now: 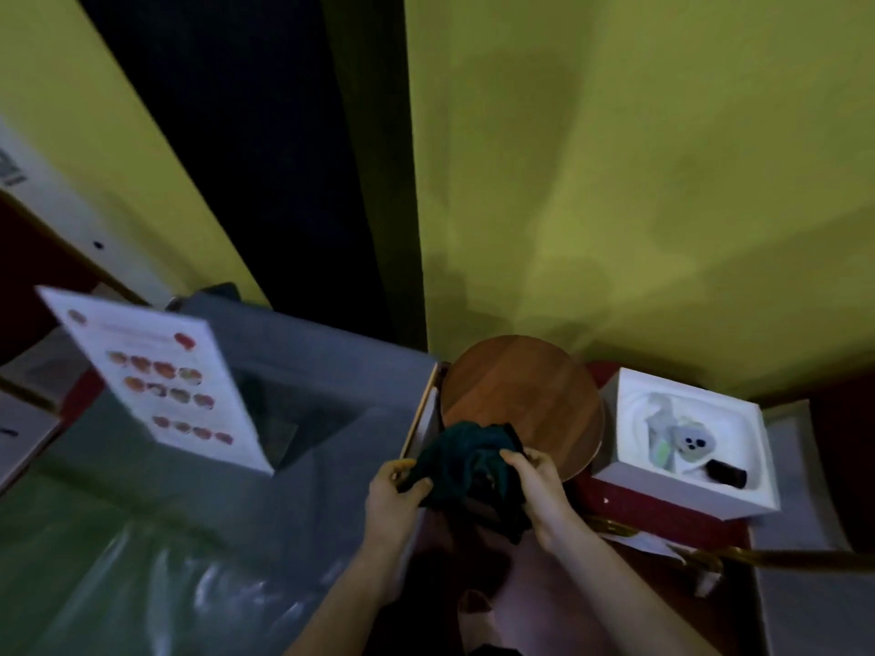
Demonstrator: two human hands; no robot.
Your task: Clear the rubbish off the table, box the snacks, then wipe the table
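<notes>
A crumpled dark green cloth (pixel 466 466) is held in front of me, just over the near edge of a small round wooden table (pixel 521 395). My left hand (pixel 395 492) grips the cloth's left side and my right hand (pixel 540 485) grips its right side. The round tabletop has nothing else on it. To its right stands a white square box (pixel 615 471) lined with a white bag, holding wrappers, a pale crumpled packet and a small black item.
A grey bed or sofa (pixel 308 362) lies to the left, with a white printed menu card (pixel 165 381) standing on it and clear plastic sheeting (pixel 118 575) in front. Yellow-green walls rise behind. Red carpet (pixel 663 518) and a gold-coloured bar (pixel 781 558) sit low right.
</notes>
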